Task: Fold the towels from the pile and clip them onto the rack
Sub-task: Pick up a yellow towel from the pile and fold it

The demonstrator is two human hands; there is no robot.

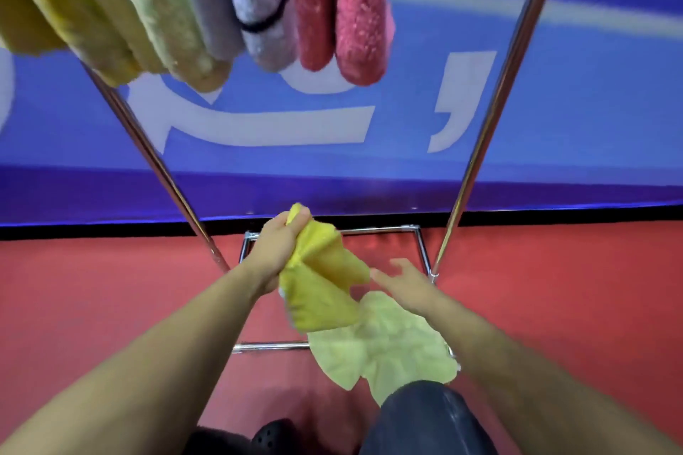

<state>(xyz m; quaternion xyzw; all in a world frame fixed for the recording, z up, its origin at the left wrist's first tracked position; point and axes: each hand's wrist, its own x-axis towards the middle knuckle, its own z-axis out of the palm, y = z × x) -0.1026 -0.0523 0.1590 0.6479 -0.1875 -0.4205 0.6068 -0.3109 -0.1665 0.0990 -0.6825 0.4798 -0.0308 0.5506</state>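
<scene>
Fingers of the left hand (pixel 275 251) curl round a bunched corner of the yellow towel (pixel 321 284), which hangs below the fist above the red floor (pixel 92 288). Right hand (pixel 406 279) is spread and holds nothing, just beside the cloth's edge, perhaps brushing it. A pale green towel (pixel 384 347) lies crumpled beneath, over the rack (pixel 491 114) base, with folded towels (pixel 354 11) hanging overhead.

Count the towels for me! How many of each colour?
Yellow towels: 3, two hanging, one in the left hand
Pale green towels: 2
Grey towels: 2
Red or pink towels: 2
Total: 9
</scene>
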